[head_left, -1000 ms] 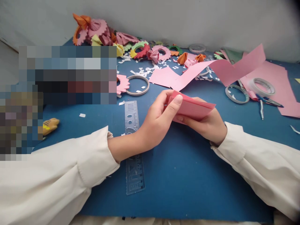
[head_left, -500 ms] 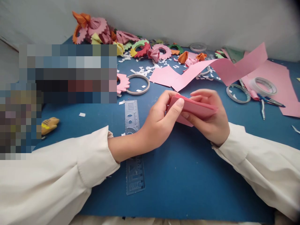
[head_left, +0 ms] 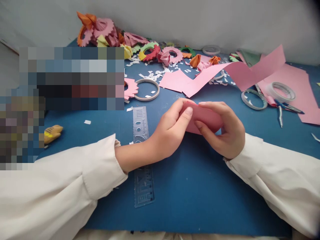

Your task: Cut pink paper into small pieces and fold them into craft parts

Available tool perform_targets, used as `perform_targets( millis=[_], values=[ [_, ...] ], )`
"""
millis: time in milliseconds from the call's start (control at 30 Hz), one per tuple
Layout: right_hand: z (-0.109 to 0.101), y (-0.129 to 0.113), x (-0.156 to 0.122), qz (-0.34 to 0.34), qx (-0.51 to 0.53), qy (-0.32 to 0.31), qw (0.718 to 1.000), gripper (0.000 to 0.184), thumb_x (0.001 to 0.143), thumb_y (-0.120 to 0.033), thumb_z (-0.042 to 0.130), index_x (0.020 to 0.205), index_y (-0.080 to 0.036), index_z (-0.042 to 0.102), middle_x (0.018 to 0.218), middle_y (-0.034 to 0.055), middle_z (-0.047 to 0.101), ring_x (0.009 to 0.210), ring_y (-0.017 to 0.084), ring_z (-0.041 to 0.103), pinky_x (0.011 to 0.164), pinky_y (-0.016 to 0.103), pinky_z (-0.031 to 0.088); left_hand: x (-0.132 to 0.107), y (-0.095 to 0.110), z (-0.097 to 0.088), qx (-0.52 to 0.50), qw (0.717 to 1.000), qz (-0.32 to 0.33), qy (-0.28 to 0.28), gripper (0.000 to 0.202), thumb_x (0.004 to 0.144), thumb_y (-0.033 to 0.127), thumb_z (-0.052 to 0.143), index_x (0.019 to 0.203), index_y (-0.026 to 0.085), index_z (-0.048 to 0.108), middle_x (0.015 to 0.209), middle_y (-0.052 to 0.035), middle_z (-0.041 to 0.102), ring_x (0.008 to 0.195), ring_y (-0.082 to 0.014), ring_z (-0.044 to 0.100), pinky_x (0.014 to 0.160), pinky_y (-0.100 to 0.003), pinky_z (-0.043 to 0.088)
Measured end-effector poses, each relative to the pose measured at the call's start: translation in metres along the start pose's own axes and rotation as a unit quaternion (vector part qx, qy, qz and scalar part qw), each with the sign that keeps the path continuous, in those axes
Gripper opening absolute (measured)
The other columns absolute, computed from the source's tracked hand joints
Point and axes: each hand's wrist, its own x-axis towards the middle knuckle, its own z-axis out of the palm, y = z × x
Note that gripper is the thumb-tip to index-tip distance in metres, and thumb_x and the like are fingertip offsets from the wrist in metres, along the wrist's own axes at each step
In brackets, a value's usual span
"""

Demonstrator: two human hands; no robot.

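A folded piece of pink paper (head_left: 203,118) sits between both hands, just above the blue table (head_left: 190,186). My left hand (head_left: 168,133) pinches its left end, thumb on top and fingers behind. My right hand (head_left: 226,131) wraps round its right end, fingers curled over the top and thumb pressed on the front. Both arms wear cream sleeves. A clear plastic ruler (head_left: 141,156) lies under my left wrist.
Long pink paper sheets (head_left: 232,75) lie behind the hands. Tape rings (head_left: 147,90) (head_left: 253,100) (head_left: 280,91), scissors (head_left: 279,113), white scraps and a pile of coloured paper wreaths (head_left: 117,38) fill the back. A yellow object (head_left: 52,132) lies at left beside a blurred patch.
My right hand came from beneath the pink paper up over its right end, and its fingers curled down on top. The paper dropped a little and flattened. My left hand held its place.
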Motion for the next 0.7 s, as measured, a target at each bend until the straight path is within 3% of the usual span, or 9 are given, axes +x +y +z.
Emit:
perform_targets(
  millis=[200,367,433,533,700],
  values=[
    [-0.001,-0.001,-0.004,0.012,-0.015,0.006,1.000,0.045,0.079,-0.008,0.060,0.121,-0.024,0.053,0.110,0.0027,0.063,0.098,0.016,0.060,0.086,0.028,0.051,0.001,-0.002,0.001,-0.062,0.997,-0.052,-0.008,0.008,0.093,0.022,0.041,0.091,0.018,0.048,0.082,-0.0005,0.050,0.078,-0.0136,0.051,0.070,-0.025,0.044],
    [0.001,0.003,-0.006,0.059,0.037,0.056,0.996,0.064,0.081,-0.021,0.062,0.137,-0.027,0.033,0.132,0.0084,0.046,0.084,0.014,0.061,0.069,0.028,0.053,-0.002,-0.003,-0.001,0.058,0.994,0.076,0.053,0.009,0.094,0.019,0.039,0.088,0.020,0.044,0.081,-0.0001,0.048,0.073,-0.0121,0.047,0.067,-0.026,0.042],
    [0.000,0.005,-0.004,0.054,0.038,0.030,0.997,0.051,0.081,-0.023,0.063,0.128,-0.024,0.043,0.118,0.0070,0.055,0.080,0.013,0.060,0.068,0.027,0.052,-0.003,-0.004,-0.001,0.077,0.988,0.116,0.064,0.008,0.094,0.018,0.037,0.090,0.020,0.043,0.083,-0.0003,0.048,0.074,-0.0118,0.047,0.068,-0.026,0.043],
    [-0.002,0.005,0.000,0.040,0.039,-0.058,0.997,0.021,0.082,-0.023,0.061,0.102,-0.018,0.058,0.085,0.0019,0.061,0.072,0.012,0.057,0.066,0.026,0.048,-0.003,-0.004,-0.001,0.074,0.990,0.112,0.047,0.006,0.093,0.017,0.037,0.093,0.020,0.041,0.086,-0.0013,0.049,0.078,-0.0124,0.049,0.071,-0.027,0.046],
    [-0.002,0.005,0.005,0.028,0.053,-0.120,0.991,0.009,0.086,-0.024,0.056,0.083,-0.016,0.058,0.068,0.0004,0.054,0.062,0.010,0.050,0.057,0.025,0.040,-0.004,-0.003,-0.001,0.054,0.997,0.060,-0.016,0.018,0.079,0.007,0.037,0.090,0.019,0.041,0.084,-0.0011,0.046,0.077,-0.0123,0.047,0.069,-0.027,0.046]
  ],
)
